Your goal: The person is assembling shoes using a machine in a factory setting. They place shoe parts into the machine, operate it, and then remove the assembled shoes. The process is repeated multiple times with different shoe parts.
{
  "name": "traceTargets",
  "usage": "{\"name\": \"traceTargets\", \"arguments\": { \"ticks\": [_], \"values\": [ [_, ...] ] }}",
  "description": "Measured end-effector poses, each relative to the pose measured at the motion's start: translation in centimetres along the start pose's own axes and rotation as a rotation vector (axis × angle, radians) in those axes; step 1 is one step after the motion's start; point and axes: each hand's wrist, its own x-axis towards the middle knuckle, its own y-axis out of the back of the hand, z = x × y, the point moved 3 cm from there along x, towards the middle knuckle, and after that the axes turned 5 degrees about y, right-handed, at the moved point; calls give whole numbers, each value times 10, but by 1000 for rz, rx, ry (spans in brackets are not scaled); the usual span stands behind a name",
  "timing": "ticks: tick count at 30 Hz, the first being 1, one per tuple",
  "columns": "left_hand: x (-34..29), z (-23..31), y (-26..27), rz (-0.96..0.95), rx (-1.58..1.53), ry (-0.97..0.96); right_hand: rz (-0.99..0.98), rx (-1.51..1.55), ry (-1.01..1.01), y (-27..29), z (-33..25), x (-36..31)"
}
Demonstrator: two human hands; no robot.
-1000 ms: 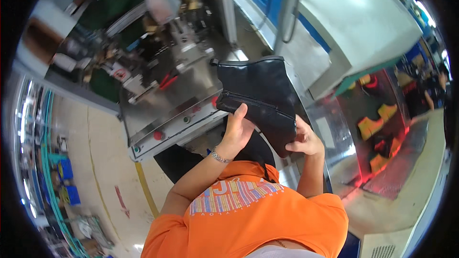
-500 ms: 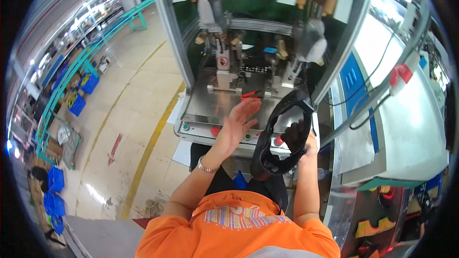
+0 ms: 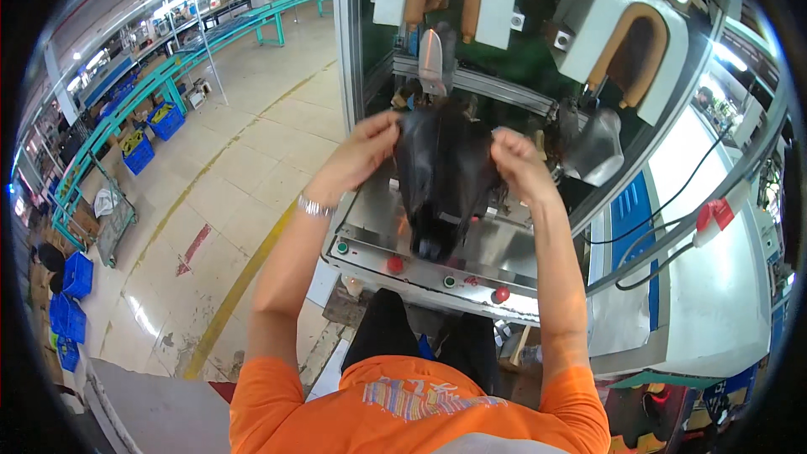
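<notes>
A black shoe upper [image 3: 441,181] hangs between my hands in front of the machine's left station, its toe end pointing down toward me. My left hand [image 3: 363,151] pinches its left edge. On the opposite edge, the fingers of my right hand [image 3: 521,164] are closed. Just behind the upper stands a pale, upright heel form [image 3: 432,63], its lower part hidden. A second, metallic heel form [image 3: 598,147] is to the right of my right hand.
Brown U-shaped pads [image 3: 643,42] on white blocks sit above the forms. A metal work plate [image 3: 500,248] has a front panel with red buttons [image 3: 502,294] and green ones. Metal posts [image 3: 343,42] frame the machine. A white cabinet [image 3: 714,269] stands to the right.
The shoe upper has moved left and up to the left station and turned toe-down. My left hand, open before, has taken hold of its edge. The view has shifted too.
</notes>
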Motion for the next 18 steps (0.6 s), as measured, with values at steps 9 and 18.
{"name": "traceTargets", "arguments": {
  "ticks": [9,18],
  "values": [
    [111,26,64,299,-116,-180,332,141,197,-1,-4,128],
    [128,-8,92,324,-130,-118,418,66,186,11,13,146]
  ]
}}
